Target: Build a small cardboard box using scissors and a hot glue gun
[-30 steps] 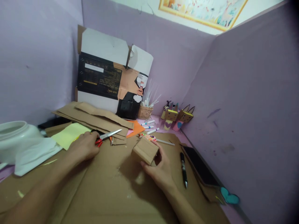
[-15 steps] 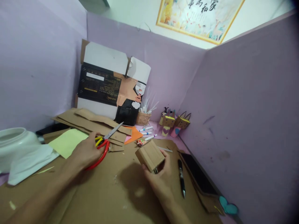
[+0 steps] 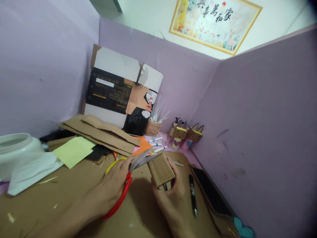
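Observation:
My left hand (image 3: 109, 190) grips a pair of scissors (image 3: 123, 185) with red and yellow handles; the blurred blades point right and reach the edge of a small brown cardboard box (image 3: 160, 170). My right hand (image 3: 170, 195) holds that box from below, fingers wrapped round it, just above the brown cardboard sheet (image 3: 74, 205) that covers the desk.
A black pen (image 3: 192, 195) and a dark phone (image 3: 210, 191) lie to the right. Cardboard strips (image 3: 99, 132), a yellow-green sheet (image 3: 73, 151), a white jar (image 3: 15, 150) and a printed flattened carton (image 3: 119, 96) stand left and behind. Markers (image 3: 156, 143) and small cardboard figures (image 3: 185, 134) sit by the purple wall.
My left hand picked the scissors up from the cardboard and carried them right to the box. My right hand lifted the box slightly and turned it.

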Motion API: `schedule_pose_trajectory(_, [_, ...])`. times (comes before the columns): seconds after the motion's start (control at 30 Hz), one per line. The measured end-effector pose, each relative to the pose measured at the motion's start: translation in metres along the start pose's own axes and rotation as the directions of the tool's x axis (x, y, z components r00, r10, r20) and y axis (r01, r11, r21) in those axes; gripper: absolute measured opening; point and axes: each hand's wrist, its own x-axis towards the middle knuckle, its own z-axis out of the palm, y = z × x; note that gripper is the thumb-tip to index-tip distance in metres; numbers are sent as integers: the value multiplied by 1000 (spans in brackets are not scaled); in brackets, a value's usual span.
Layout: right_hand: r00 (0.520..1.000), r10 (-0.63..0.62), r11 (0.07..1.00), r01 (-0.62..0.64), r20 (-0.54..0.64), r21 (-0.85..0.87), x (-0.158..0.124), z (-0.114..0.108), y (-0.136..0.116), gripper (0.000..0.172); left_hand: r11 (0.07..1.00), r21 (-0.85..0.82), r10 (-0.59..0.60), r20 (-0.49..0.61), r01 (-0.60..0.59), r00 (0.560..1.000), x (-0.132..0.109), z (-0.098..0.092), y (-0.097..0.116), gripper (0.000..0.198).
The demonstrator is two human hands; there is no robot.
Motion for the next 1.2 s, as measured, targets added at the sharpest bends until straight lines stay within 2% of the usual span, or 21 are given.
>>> schedule_pose_trajectory(0.07, [999, -47, 999, 47, -11, -14, 1, -1, -1, 66, 991, 101, 85, 59, -91, 995, -2, -1, 0, 45])
schedule_pose_trajectory(0.2, [994, -103, 995, 102, -29, -21, 0, 0, -1, 64, 983, 174, 49, 89, -64, 995, -3, 0, 2, 46])
schedule_pose_trajectory(0.33, [997, -75, 997, 76, 22, -18, -6, 1, 1, 65, 965, 252, 42, 115, -70, 992, -4, 1, 6, 44])
schedule_pose_trajectory(0.53, [996, -81, 996, 81, 37, -24, -8, 2, -2, 64, 930, 359, 33, 134, -80, 990, -3, 2, 8, 57])
schedule_pose_trajectory(0.87, [984, -180, 981, 180, -3, -69, -5, -3, -7, 65, 929, 365, 12, 129, -59, 992, -6, 6, 11, 46])
schedule_pose_trajectory(1.2, [988, -153, 986, 154, 14, -63, -8, -3, -4, 67, 923, 368, 46, 190, -115, 981, -5, 2, 6, 51])
